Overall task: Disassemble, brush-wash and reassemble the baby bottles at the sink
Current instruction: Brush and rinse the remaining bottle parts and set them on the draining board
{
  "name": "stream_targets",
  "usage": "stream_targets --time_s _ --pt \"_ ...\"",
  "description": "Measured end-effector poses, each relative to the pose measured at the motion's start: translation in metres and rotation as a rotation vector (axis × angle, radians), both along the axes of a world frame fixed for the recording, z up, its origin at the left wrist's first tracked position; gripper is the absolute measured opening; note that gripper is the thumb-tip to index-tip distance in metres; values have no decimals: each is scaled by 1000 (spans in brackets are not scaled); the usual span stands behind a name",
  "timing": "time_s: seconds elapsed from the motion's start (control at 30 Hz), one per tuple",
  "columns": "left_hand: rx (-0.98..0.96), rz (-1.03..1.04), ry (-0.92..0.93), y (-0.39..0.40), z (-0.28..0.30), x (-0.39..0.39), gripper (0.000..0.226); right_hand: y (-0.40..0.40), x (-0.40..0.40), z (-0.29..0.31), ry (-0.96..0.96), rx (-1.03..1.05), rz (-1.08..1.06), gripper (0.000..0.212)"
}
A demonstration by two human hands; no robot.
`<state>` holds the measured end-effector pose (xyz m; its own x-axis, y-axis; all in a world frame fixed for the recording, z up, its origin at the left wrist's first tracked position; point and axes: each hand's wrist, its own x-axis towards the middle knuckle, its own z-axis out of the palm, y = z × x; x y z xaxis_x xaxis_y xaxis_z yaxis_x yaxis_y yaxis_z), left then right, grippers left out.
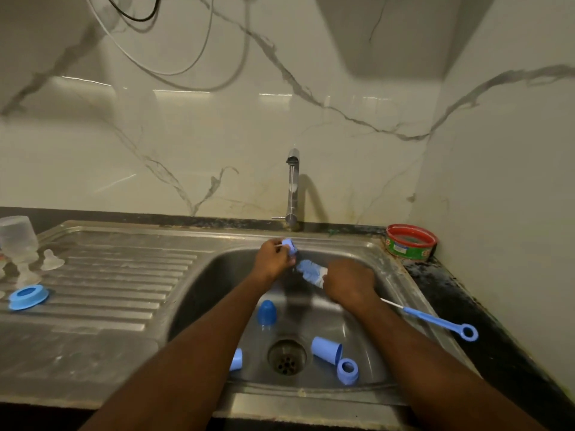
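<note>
Over the sink basin (pixel 373 253), the left hand (pixel 271 259) is grasping a blue bottle collar (pixel 291 245) in its grip; the right hand (pixel 350 283) is clenching the bottle brush (pixel 311 270) beside it.

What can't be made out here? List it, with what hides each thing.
Head view:
- Blue part in the left hand: blurred, so its type is unclear.
- Brush: middle hidden by the right hand.
- Blue piece in the sink: partly behind the left forearm.
- Clear bottle: cut by the left edge.
</note>
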<state>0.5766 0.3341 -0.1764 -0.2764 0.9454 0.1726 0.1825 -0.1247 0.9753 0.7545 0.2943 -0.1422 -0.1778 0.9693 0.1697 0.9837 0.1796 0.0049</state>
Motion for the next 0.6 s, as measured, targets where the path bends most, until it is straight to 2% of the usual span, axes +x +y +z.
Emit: stream_targets --time_s 0.13,0.23,0.3,0.4,0.5,0.6 --pt "-27 -62 -529 6 10 5 20 -3 -1 6 39 46 -23 24" --pt "-41 -45 -729 -1 16 0 17 -5 -3 16 88 110 -31 21" --pt "-45 -9 -765 -6 17 -5 18 -7 -6 24 155 194 -29 18" --pt "-76 -14 -757 -15 20 -7 15 -14 -14 30 138 288 29 23" --pt "-65 -105 -745 -23 24 0 17 -19 -24 29 164 245 104 30" --pt "-106 -216 -779 -29 26 7 22 -15 -22 32 217 238 82 27"
